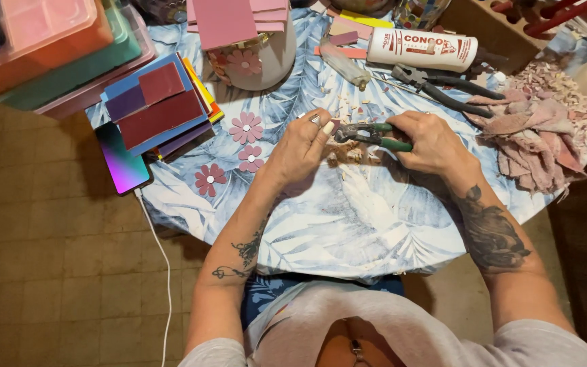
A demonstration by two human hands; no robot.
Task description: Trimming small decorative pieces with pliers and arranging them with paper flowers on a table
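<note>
The right hand (433, 141) grips green-handled nippers (368, 134), jaws closed on a small piece pinched by the left hand (301, 146); next seems a squeeze.

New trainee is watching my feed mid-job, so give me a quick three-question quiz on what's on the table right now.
1. True or false: the right hand grips green-handled pliers.
2. Multiple choice: the three pink flower cutouts lie (A) left of the left hand, (B) on the pile of pink scraps, (C) under the white glue bottle.
3. Fill in: the phone with a glowing screen lies at the table's ___ edge, a white cable running from it.

Key: 1 true; 2 A; 3 left.
</note>
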